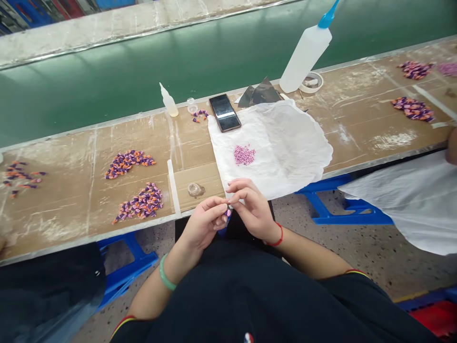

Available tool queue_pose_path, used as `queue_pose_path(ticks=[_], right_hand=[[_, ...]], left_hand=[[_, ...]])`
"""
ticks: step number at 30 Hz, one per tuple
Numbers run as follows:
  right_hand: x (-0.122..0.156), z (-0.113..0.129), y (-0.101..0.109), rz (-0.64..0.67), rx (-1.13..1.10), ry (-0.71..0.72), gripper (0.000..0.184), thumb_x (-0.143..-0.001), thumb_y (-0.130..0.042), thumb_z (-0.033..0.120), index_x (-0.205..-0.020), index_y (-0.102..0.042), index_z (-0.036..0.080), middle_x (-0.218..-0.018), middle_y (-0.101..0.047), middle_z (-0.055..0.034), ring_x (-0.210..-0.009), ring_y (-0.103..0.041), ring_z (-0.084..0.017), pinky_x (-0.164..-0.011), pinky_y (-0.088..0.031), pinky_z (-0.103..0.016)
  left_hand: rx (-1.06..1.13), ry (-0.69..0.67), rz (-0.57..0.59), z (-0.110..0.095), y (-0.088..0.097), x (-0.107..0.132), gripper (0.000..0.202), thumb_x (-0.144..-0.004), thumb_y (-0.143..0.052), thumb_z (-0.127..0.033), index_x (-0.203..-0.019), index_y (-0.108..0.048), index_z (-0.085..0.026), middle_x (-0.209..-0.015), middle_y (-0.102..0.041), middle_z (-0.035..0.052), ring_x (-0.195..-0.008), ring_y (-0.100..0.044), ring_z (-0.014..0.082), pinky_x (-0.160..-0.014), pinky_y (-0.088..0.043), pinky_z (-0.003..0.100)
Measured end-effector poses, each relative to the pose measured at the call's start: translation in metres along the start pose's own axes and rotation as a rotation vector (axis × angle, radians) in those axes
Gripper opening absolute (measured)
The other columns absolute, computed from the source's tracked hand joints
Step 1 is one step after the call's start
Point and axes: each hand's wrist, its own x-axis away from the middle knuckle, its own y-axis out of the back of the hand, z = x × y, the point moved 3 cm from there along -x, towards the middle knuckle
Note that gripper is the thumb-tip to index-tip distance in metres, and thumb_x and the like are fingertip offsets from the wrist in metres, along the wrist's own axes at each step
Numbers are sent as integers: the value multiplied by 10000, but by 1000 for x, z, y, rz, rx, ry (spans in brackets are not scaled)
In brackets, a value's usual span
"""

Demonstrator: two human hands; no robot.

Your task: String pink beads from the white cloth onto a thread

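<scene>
Close together at the table's near edge, both hands meet in front of my body. My left hand (204,220) is closed, pinching a small purple-and-pink piece (228,212) between its fingers. My right hand (254,210) is closed in a pinch right beside it, fingertips almost touching the left ones; whatever lies in them is too small to make out. Just beyond, a little heap of tiny pink beads (244,155) rests on a white cloth (285,143). Left of the hands, a small clear dish (194,189) sits on a cardboard patch.
Heaps of purple, orange and pink pieces (141,204) lie on the cardboard-covered table (74,190). Farther back stand a small dropper bottle (168,101), a phone (224,113), a large white bottle (305,59) and a tape roll (312,83). Blue stools (332,205) are below.
</scene>
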Motion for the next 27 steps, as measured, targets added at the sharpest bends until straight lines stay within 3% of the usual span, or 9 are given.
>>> queue_pose_path(ticks=[5, 8, 12, 17, 21, 27], right_hand=[[9, -6, -16, -36, -429, -372, 258, -935, -659, 447, -833, -590, 220, -1071, -571, -73, -879, -608, -193, -719, -569, -334], [12, -10, -23, -74, -561, -467, 260, -886, -717, 438, -825, -601, 214, -1058, -548, -54, -786, -562, -151, -665, -545, -289], [16, -13, -26, -62, -563, -519, 254, -873, -719, 432, -826, -600, 213, -985, -541, -46, -808, -562, -162, -685, -536, -286], [6, -3, -8, -15, -231, -359, 85, -931, -606, 299, -924, -633, 219, -949, -610, -45, -853, -603, -181, -755, -525, -314], [-12, 11, 6, 174, 117, -141, 78, -904, -561, 178, -851, -596, 222, -792, -634, -21, -724, -573, -173, -691, -488, -315], [-21, 19, 8, 360, 258, -10, 145, -885, -541, 152, -757, -532, 221, -708, -601, -4, -651, -543, -155, -618, -442, -290]], left_hand=[[-135, -178, -71, 1, 3, -1, 360, -643, -879, -415, -723, -665, -136, -540, -553, -33, -461, -411, 43, -451, -276, 185], [-245, -279, -96, 1, 5, 1, 373, -695, -847, -471, -756, -672, -148, -568, -569, -32, -501, -449, 63, -500, -353, 206], [-383, -411, -155, -1, 4, 5, 355, -747, -802, -477, -731, -643, -160, -600, -578, -26, -541, -472, 83, -555, -411, 229], [-444, -442, -206, -3, 1, 9, 324, -794, -745, -440, -701, -596, -168, -603, -566, -24, -541, -473, 87, -552, -412, 227], [-505, -416, -208, -8, 2, 13, 305, -807, -720, -427, -704, -596, -167, -580, -542, -26, -527, -456, 85, -525, -388, 216], [-636, -389, -191, -12, 1, 16, 253, -791, -714, -372, -694, -615, -160, -599, -578, -11, -553, -493, 102, -534, -390, 224]])
